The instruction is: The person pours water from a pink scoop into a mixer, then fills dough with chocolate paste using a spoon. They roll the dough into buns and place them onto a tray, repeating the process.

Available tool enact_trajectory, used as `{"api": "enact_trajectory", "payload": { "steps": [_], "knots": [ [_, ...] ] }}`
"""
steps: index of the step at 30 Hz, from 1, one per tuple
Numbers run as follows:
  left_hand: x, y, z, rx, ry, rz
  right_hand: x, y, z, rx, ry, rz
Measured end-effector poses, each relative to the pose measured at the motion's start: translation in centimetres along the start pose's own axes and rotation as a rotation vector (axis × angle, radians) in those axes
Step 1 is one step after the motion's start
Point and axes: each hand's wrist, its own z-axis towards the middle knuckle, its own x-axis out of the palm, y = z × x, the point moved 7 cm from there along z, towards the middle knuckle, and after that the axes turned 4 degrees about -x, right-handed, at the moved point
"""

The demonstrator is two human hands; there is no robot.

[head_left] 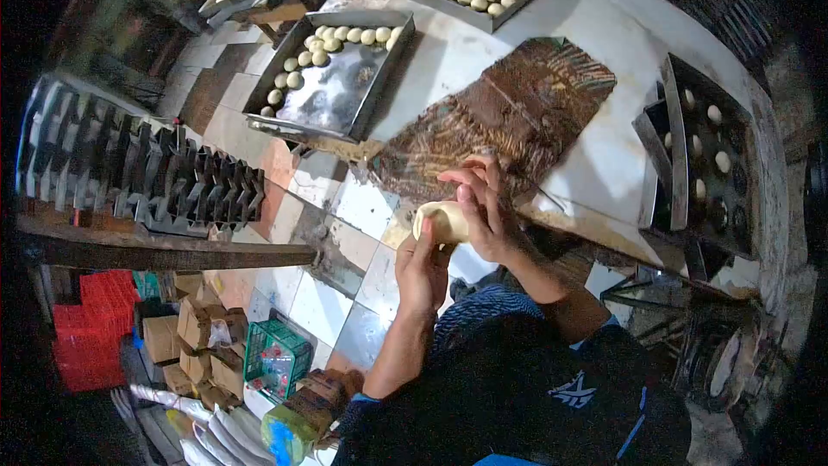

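Note:
A pale piece of dough (454,226) is cupped in my left hand (420,274), whose thumb presses on its face. My right hand (488,217) is beside and just above the dough, its edge right at the dough's side and its fingers bent and apart. Beyond both hands, a dark brown, sticky-looking mass (517,108) with ridged marks is spread on the white table (595,181).
A half-filled metal tray (371,112) of dough balls stands at the table's left. Another tray (493,17) full of balls is farther back. Dark trays (677,147) with a few balls are stacked at the right. Stacked metal pans (147,164) stand left; a green crate (302,345) is below.

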Motion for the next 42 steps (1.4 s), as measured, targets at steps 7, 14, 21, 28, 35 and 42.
{"api": "enact_trajectory", "payload": {
  "steps": [7,14,21,28,35,42],
  "knots": [
    [-4.2,5.9,0.4,-0.386,0.038,-0.295,0.5,-5.1,-4.1,0.333,0.22,0.187],
    [-2.1,2.4,5.1,-0.207,0.113,-0.118,-9.2,-15.9,-6.3,0.274,0.312,-0.966],
    [-2.7,0.4,10.7,-0.048,0.028,0.007,-10.2,-16.8,-4.6,0.203,0.448,-0.739],
    [-2.0,3.7,14.7,-0.119,0.03,-0.09,-12.1,-19.1,-2.9,0.406,0.592,-0.828],
    [-0.8,7.4,16.5,-0.242,-0.143,-0.012,-11.8,-20.0,-2.4,0.629,0.439,0.209],
    [3.3,9.1,16.6,-0.476,-0.122,0.007,-11.1,-16.5,-2.4,0.045,0.373,-0.393]
  ]
}}
